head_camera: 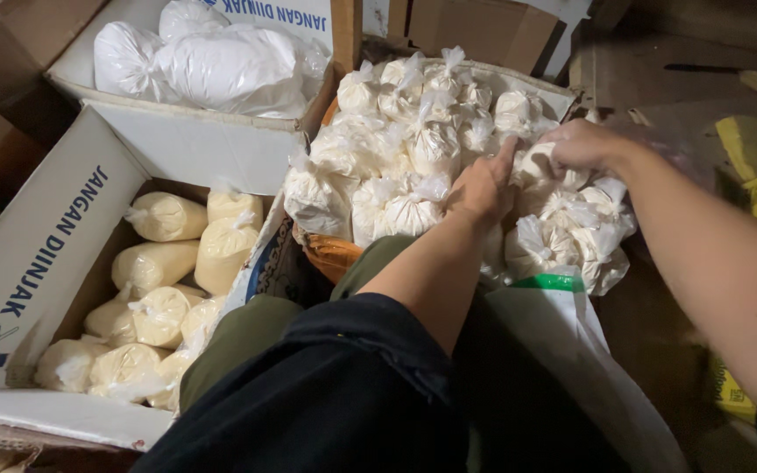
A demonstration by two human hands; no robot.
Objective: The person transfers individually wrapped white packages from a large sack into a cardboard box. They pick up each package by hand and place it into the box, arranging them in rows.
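While both hands [484, 188] [582, 144] grip knotted white bags [413, 149], three boxes [37, 254] stand alongside.

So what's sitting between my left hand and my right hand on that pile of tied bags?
In the head view, one small tied white bag fills the narrow gap between the left hand and the right hand; both hands rest on the heap of similar bags.

Dark sleeves — rolled up, olive trousers
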